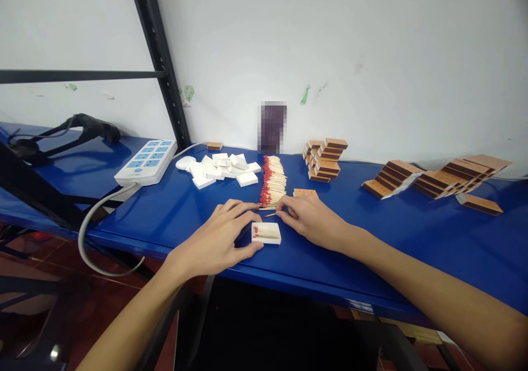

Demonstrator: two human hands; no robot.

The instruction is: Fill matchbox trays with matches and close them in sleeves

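A small white matchbox tray (267, 241) lies near the table's front edge with several red-tipped matches inside. My left hand (218, 236) spans its left end, thumb at the near corner and a finger at the far side, while the index finger stretches to the heap of matches. Between thumb and fingertips, my right hand (309, 217) pinches a single match (270, 215), its red head pointing left, just beyond the tray. A long row of loose matches (274, 181) runs away from me, red heads on the left. One orange matchbox cover (305, 193) lies behind my right hand.
White matchbox trays (225, 167) are heaped at the back left, beside a white power strip (146, 162) with a cable. Stacked matchbox covers (325, 159) stand at the back, with more stacks (391, 178) on the right. A black metal post (159, 52) rises on the left.
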